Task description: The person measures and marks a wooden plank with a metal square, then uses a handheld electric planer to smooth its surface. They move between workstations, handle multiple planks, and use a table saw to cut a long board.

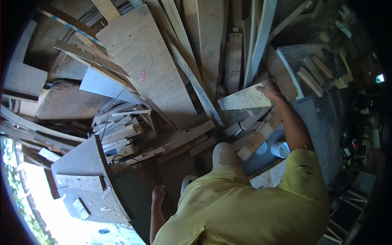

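My right hand (269, 90) grips the upper right end of a pale short board (241, 99), which lies slanting among planks at the foot of the leaning stack. Below it are a longer wooden piece (259, 135) and two white buckets (280, 149). My left hand (158, 193) hangs low beside my body, its fingers curled, with nothing visible in them.
A wide plywood panel (143, 65) and long boards (210, 49) lean ahead. Offcuts (120, 134) pile at left, beside a grey slanted panel (77, 163) and a bright opening. A bench (292, 55) with short wood pieces stands at right.
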Demonstrator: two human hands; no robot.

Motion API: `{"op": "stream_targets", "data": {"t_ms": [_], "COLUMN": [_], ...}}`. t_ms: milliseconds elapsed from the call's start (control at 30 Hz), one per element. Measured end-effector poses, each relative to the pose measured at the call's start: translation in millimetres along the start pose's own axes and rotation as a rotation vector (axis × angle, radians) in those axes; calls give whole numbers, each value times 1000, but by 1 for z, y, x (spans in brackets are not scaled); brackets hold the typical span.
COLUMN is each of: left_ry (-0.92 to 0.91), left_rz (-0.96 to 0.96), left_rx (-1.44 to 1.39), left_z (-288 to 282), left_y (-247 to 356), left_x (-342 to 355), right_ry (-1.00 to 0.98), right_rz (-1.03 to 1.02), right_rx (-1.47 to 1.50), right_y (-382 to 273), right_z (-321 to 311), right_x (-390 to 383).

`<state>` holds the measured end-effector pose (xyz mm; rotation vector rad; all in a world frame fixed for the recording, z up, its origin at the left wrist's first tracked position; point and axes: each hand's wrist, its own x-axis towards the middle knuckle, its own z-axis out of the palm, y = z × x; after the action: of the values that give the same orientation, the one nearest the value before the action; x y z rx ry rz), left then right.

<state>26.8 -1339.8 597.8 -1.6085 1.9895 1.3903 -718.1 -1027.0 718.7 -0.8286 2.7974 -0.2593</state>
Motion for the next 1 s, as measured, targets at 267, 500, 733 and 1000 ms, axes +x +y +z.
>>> {"op": "stream_targets", "data": {"t_ms": [267,500,733,1000], "left_ry": [-153,-433,-565,-688], "left_rz": [-106,-22,100,297], "left_rx": [-86,69,286,499], "left_z": [-40,-5,54,125], "left_y": [24,66,124,182], "left_x": [57,138,156,153], "right_ry": [570,1004,1397,1758], "right_rz": [725,1244,1256,1519], "right_rx": [1013,1275,1295,1261], "right_y": [90,-12,-95,-71], "right_z": [5,37,94,150], "right_x": [-349,-625,-781,-820]}}
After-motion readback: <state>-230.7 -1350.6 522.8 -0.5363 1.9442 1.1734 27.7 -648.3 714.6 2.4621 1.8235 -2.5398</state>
